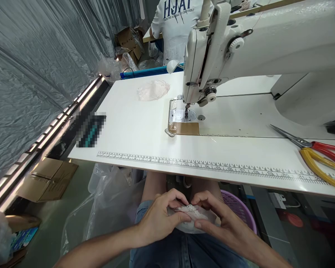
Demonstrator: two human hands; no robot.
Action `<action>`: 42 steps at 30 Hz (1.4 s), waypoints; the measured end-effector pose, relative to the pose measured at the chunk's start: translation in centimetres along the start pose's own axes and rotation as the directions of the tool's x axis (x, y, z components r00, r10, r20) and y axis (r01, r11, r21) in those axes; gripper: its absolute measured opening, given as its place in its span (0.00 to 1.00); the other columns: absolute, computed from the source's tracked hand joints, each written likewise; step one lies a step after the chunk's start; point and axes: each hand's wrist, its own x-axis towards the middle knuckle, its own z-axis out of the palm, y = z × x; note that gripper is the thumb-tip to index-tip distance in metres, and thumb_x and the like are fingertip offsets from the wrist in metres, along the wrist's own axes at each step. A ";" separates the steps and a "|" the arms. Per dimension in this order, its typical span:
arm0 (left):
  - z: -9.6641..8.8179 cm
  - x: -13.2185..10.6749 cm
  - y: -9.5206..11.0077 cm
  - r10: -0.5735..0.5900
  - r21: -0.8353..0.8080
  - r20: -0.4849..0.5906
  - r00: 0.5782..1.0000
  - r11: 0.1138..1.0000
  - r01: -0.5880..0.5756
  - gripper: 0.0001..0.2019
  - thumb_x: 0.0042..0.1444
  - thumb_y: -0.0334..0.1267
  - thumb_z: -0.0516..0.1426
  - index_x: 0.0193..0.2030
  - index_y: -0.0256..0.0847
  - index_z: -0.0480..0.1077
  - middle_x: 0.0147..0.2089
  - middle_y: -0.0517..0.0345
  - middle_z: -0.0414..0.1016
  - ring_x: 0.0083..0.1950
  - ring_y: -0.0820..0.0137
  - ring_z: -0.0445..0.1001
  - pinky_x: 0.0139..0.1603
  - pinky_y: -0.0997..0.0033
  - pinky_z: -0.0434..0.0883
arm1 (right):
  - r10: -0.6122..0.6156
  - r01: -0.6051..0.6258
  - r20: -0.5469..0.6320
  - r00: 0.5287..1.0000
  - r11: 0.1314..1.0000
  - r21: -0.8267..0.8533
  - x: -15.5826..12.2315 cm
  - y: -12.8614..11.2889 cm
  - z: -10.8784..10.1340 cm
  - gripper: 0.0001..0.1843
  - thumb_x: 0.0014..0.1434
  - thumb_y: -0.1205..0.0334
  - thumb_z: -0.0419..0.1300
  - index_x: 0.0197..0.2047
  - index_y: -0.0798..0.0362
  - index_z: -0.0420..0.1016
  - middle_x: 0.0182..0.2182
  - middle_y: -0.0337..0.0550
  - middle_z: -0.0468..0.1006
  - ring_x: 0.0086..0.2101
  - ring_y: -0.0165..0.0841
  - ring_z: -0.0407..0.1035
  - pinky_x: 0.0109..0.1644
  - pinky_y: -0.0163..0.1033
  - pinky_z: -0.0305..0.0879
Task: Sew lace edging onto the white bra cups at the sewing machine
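Above my lap, just below the table's front edge, my left hand (167, 214) and my right hand (212, 216) hold a small piece of pale pinkish-white fabric (197, 216) between them. The fabric looks gathered, with a white lacy strip along its upper part. Thumb and fingers of my left hand pinch its left side. On the right side, my right hand's thumb and fingers grip it too. Another pale piece of fabric (154, 90) lies flat on the white table (136, 123), left of the sewing machine (201, 67).
Red-and-yellow-handled scissors (309, 145) lie at the table's right. A printed ruler (184, 163) runs along the front edge. Below are a purple basket (240, 208), clear plastic bags (108, 201) and a cardboard box (47, 178). A person in a white shirt (175, 33) sits beyond the table.
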 end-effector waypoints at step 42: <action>-0.7 0.8 -1.2 -0.206 -0.220 0.158 0.966 0.946 0.238 0.17 0.43 0.37 0.63 0.41 0.34 0.75 0.31 0.56 0.75 0.31 0.72 0.71 0.32 0.76 0.64 | 0.150 -0.184 0.163 0.975 0.958 0.221 1.2 -0.1 -0.3 0.16 0.54 0.46 0.61 0.33 0.52 0.72 0.29 0.37 0.68 0.31 0.31 0.62 0.35 0.33 0.59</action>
